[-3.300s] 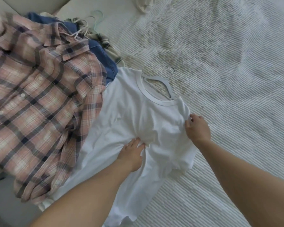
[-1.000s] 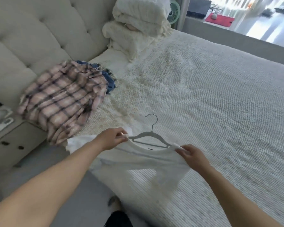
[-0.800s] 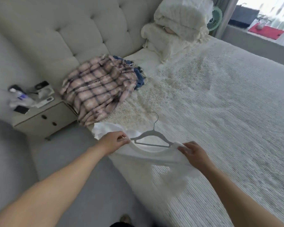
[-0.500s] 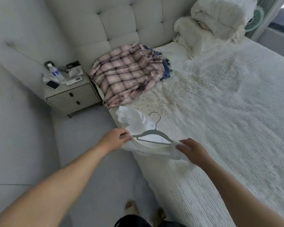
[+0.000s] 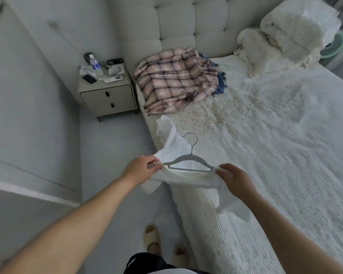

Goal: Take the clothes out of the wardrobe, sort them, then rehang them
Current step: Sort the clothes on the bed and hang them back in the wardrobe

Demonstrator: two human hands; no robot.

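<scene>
Both hands pinching white T-shirt point(image 5: 188, 177) at its shoulders: left hand point(image 5: 140, 168), right hand point(image 5: 234, 178), holding it over bed edge point(image 5: 196, 204), hanger point(image 5: 188, 162) inside the neck. Risk: hanger is sitting loosely; tilting could be slipping it out, dropping shirt floorward.

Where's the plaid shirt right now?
The plaid shirt lies heaped at the bed's head-end corner, against the tufted headboard, right beside the nightstand and atop blue clothes.
</scene>
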